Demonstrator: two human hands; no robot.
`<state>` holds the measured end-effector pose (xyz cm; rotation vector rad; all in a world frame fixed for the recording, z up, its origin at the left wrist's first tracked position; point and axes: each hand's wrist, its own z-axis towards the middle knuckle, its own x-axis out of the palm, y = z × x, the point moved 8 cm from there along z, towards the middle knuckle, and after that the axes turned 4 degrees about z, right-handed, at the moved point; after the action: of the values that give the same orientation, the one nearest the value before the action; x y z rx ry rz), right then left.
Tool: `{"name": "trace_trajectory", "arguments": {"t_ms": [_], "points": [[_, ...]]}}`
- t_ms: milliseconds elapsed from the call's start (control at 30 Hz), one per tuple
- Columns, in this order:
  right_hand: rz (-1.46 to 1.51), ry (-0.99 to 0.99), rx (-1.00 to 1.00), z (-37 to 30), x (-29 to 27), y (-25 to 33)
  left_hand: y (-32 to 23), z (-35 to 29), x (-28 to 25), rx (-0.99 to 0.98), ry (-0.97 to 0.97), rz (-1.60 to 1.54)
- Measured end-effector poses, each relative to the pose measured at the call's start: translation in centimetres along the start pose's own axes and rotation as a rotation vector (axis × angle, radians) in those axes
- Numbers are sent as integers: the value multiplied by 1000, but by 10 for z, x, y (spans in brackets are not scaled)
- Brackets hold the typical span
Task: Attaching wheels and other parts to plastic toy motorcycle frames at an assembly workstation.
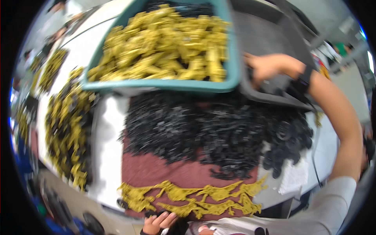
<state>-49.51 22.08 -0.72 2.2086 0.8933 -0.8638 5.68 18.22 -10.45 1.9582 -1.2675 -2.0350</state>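
Note:
My right hand (261, 68) reaches into a dark grey tray (270, 35) at the upper right, close to its left wall. Its fingers are blurred, and a dark thing near them is too smeared to name. My left hand (158, 222) is low at the table's front edge, fingers curled by a small black piece (150, 214); what they grip is unclear. Just beyond it, two rows of yellow plastic figures (178, 192), somewhat dinosaur-shaped, lie on a reddish-brown cloth (156, 164). Heaps of small black parts (168, 125) cover the cloth's far half.
A teal bin (156, 85) heaped with yellow pieces (164, 47) stands at the back. On the left lies a long pile of yellow and black pieces (68, 129). Rounder black parts (288, 137) and a white paper (293, 176) are on the right, near a cable (315, 164).

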Motion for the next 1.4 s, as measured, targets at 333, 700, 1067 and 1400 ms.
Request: {"name": "trace_trajectory", "arguments": {"t_ms": [333,700,1067,1400], "points": [[404,340,179,-23,39,14,40,18,-24,-437,-139,-184],[379,391,377,-42,36,7,109,-55,-74,-625,-366,-171],[312,305,487,-59,24,-9,486,-167,13,-1172,-371,-432],[606,183,675,-79,39,-54,618,-182,148,-1507,-270,-1082]]}}
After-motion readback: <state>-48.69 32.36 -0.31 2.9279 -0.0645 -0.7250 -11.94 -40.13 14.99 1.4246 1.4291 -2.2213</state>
